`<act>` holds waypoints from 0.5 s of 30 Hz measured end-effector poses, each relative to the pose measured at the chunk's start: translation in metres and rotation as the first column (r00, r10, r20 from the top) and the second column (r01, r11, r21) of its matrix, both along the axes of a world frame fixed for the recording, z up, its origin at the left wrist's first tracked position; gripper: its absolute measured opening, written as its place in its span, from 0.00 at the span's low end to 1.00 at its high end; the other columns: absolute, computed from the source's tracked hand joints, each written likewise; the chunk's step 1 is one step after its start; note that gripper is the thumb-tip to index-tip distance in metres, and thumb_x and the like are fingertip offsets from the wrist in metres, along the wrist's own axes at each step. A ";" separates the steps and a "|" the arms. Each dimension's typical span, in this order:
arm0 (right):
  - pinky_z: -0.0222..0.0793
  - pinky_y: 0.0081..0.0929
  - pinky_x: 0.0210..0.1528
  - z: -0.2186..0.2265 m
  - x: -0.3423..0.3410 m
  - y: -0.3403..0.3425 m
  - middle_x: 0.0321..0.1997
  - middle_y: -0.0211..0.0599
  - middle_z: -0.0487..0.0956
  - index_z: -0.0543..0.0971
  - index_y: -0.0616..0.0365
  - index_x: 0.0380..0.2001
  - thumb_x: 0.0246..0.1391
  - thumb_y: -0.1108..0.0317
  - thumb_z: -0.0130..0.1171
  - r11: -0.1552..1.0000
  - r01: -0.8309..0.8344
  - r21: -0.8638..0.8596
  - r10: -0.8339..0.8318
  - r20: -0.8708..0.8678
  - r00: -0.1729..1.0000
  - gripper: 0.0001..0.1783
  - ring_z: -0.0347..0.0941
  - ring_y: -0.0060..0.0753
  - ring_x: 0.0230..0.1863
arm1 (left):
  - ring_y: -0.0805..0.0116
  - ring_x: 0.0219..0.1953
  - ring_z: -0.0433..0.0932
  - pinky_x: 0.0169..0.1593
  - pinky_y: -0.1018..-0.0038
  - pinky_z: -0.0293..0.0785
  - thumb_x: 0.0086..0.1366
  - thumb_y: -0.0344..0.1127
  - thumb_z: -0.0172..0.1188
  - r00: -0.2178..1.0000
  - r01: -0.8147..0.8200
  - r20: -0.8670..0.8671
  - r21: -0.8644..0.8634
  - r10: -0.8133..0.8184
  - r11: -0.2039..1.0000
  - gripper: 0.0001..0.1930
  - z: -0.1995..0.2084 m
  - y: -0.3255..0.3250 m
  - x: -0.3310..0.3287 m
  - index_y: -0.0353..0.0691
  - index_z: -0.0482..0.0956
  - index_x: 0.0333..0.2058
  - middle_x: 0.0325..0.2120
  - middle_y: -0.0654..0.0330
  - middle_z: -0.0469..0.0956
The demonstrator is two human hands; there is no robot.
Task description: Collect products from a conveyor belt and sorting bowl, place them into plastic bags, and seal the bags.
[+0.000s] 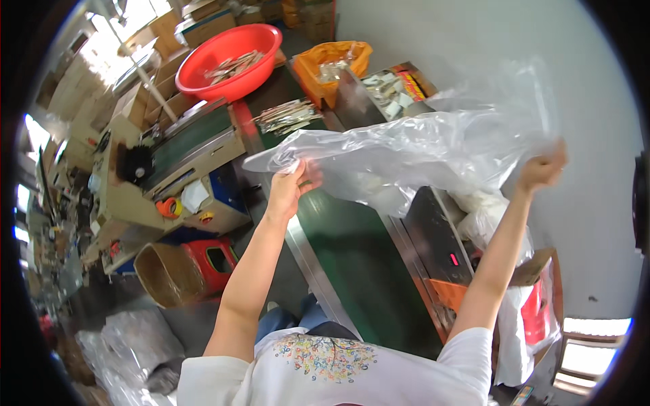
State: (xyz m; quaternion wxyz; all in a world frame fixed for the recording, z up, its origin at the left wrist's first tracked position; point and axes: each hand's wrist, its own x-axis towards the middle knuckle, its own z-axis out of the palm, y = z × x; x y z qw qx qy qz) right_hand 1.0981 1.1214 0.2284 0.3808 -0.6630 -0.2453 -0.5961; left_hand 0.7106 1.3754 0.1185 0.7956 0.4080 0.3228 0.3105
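Note:
A large clear plastic bag (420, 145) is stretched in the air between my hands, above a green conveyor belt (365, 264). My left hand (291, 188) pinches its left end between the thumb and fingers, with the fingertips slightly blurred. Farther out to the right, my right hand (544, 168) is closed round the other end, close to the grey wall. The film bulges upward near the right hand and is smeared there by motion. Part of the belt and its side rail is hidden behind the bag.
Beyond the bag, bundled thin sticks (288, 116) lie on the belt. A red basin (230, 62) of similar pieces, an orange bag-lined bin (332, 64) and a box of small packets (393, 91) stand farther back. A machine (183, 162) and a red stool (210, 264) are left; white bags (484, 220) lie right.

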 end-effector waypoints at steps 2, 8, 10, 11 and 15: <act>0.68 0.37 0.42 -0.110 0.079 -0.049 0.39 0.44 0.77 0.72 0.60 0.46 0.44 0.82 0.47 0.759 -0.269 -0.593 0.210 -0.168 0.963 0.22 0.72 0.46 0.40 | 0.69 0.35 0.76 0.42 0.67 0.74 0.64 0.35 0.52 1.000 -0.008 0.020 -0.101 0.011 0.995 0.08 -0.022 0.008 -0.011 0.39 0.73 0.39 0.32 0.64 0.75; 0.65 0.42 0.50 -0.235 0.051 -0.076 0.45 0.52 0.75 0.77 0.60 0.42 0.44 0.58 0.57 0.119 -0.622 -0.774 -0.617 -0.548 0.565 0.22 0.72 0.50 0.46 | 0.69 0.28 0.75 0.38 0.68 0.75 0.60 0.35 0.58 0.973 -0.229 -0.094 -0.369 0.209 0.900 0.07 -0.098 0.028 -0.149 0.38 0.75 0.30 0.25 0.62 0.75; 0.65 0.39 0.49 -0.165 0.004 -0.038 0.47 0.49 0.74 0.72 0.61 0.50 0.41 0.49 0.62 0.767 -0.578 -0.278 -0.440 -0.884 -0.159 0.35 0.73 0.49 0.44 | 0.68 0.28 0.76 0.38 0.68 0.74 0.57 0.37 0.62 0.954 -0.299 -0.129 -0.478 0.271 0.826 0.08 -0.084 0.012 -0.185 0.39 0.75 0.30 0.25 0.63 0.75; 0.67 0.36 0.47 -0.167 0.034 -0.068 0.47 0.47 0.74 0.70 0.60 0.51 0.43 0.48 0.61 0.713 -0.430 -0.553 -0.484 -0.833 0.268 0.35 0.73 0.46 0.43 | 0.68 0.29 0.75 0.37 0.69 0.74 0.57 0.36 0.61 0.961 -0.268 -0.078 -0.490 0.265 0.830 0.08 -0.079 0.008 -0.183 0.39 0.75 0.30 0.25 0.62 0.75; 0.66 0.19 0.35 -0.074 -0.160 0.070 0.38 0.37 0.77 0.74 0.58 0.42 0.53 0.61 0.56 0.668 -0.741 -0.068 0.241 -0.922 0.301 0.16 0.72 0.24 0.35 | 0.68 0.29 0.75 0.35 0.71 0.74 0.58 0.34 0.60 0.949 -0.276 0.046 -0.364 0.313 0.890 0.07 -0.068 -0.038 -0.205 0.37 0.74 0.30 0.25 0.61 0.75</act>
